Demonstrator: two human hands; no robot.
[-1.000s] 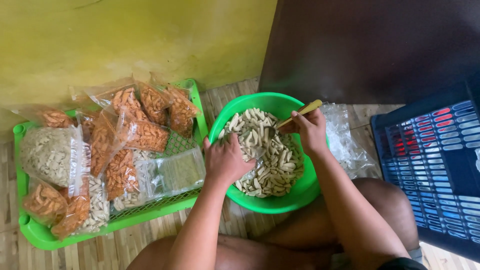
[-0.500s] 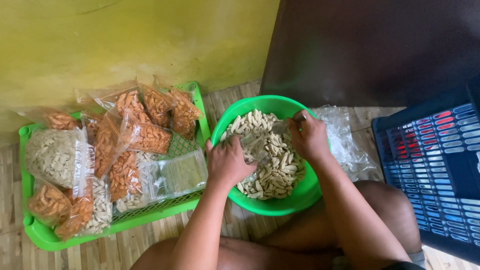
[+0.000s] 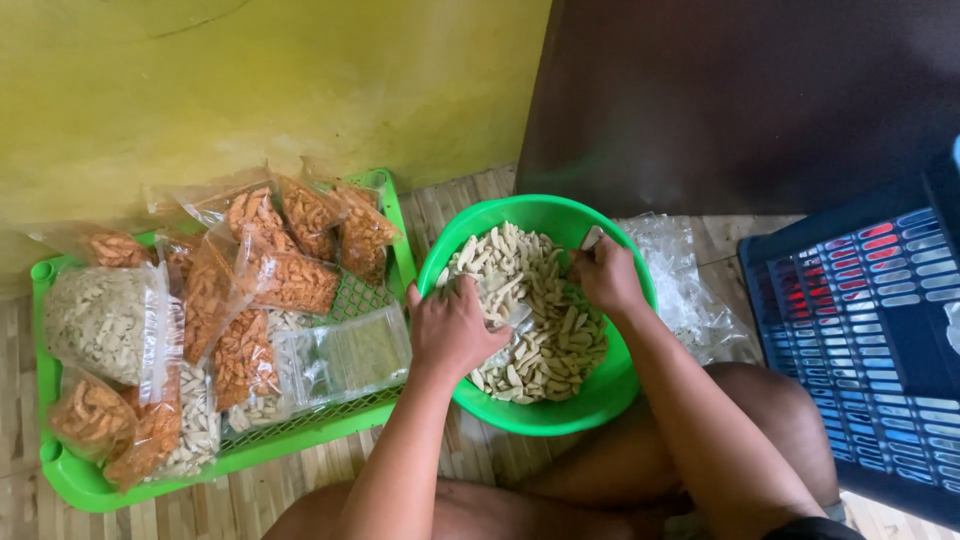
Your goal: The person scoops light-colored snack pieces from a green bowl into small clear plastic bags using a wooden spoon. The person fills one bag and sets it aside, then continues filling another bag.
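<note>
Left hand point(image 3: 452, 330) rests palm down on the pale snack sticks point(image 3: 535, 310) at the left side of the green bowl point(image 3: 560, 410), fingers curled; it seems to pinch a bit of clear plastic point(image 3: 515, 318) at the fingertips, cannot tell for sure. Right hand point(image 3: 605, 275) is at the far right side of the bowl, closed around a small pale scoop point(image 3: 591, 238) whose tip pokes up above the knuckles, hand pressed into the sticks. Both hands touch the snack pile; they sit apart with sticks between them.

Bowl sits on the woven floor mat point(image 3: 300, 480) between the person's knees, filled about halfway with the sticks. Just right of the bowl, touching its rim, lies a heap of empty clear bags point(image 3: 680, 280). Left of the bowl, just beside it, a green tray point(image 3: 80, 480) holds sealed bags: orange snacks point(image 3: 290, 250) at the back and middle, pale ones point(image 3: 95, 320) at the left. Far right, a dark blue crate point(image 3: 880, 340). Yellow wall point(image 3: 250, 90) behind the tray, dark brown panel point(image 3: 750, 100) behind the bowl.
</note>
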